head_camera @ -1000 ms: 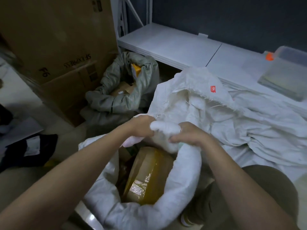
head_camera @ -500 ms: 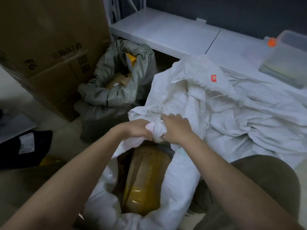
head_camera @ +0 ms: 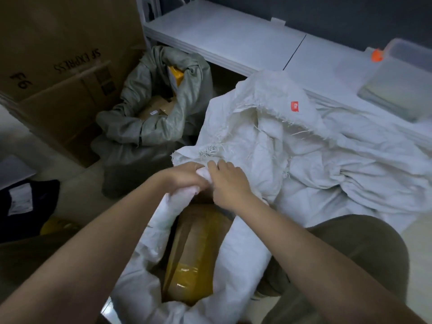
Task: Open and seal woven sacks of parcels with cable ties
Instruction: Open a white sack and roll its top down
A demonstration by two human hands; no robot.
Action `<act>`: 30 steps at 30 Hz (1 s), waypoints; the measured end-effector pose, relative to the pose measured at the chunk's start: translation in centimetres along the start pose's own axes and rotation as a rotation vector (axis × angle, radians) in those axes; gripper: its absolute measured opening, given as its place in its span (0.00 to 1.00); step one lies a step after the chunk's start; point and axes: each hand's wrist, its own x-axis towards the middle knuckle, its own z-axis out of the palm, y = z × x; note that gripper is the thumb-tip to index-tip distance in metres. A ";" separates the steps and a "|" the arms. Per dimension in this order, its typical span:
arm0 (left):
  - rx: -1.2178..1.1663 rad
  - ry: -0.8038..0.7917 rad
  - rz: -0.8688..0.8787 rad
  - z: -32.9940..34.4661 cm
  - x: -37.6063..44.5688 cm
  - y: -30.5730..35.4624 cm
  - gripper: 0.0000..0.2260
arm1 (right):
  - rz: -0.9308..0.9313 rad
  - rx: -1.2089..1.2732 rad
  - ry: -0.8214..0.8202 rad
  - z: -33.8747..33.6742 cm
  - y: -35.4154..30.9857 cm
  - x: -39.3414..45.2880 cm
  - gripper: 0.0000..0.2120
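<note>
A white woven sack (head_camera: 243,253) stands open in front of me, its rim rolled down into a thick cuff. Inside it lies a brown parcel (head_camera: 194,258) wrapped in yellow-brown tape. My left hand (head_camera: 184,177) and my right hand (head_camera: 230,183) are side by side at the far part of the rim, both closed on the bunched white fabric. More crumpled white woven sacks (head_camera: 327,155) with a small red label lie heaped just behind my hands. No cable tie shows.
A grey-green sack (head_camera: 152,122) with boxes and a yellow parcel stands open at the back left. Big cardboard boxes (head_camera: 58,66) rise at the left. A white shelf (head_camera: 222,36) runs along the back, with a clear plastic box (head_camera: 402,78) at the right. My knee is at the lower right.
My hands have come closer together on the far rim, gathering the fabric between them. The view has shifted slightly, leaving the sacks lower and further right.
</note>
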 end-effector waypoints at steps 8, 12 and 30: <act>0.342 0.438 0.262 0.6 -3.4 -2.0 0.17 | 0.335 0.869 -0.460 1.3 2.5 1.9 0.15; -0.552 -0.032 0.025 -1.0 -2.0 -3.0 0.12 | 0.113 0.107 0.035 2.4 0.9 0.9 0.24; 0.017 0.692 0.138 -0.3 -3.5 0.3 0.22 | 0.756 1.457 -0.416 1.5 6.1 -0.9 0.17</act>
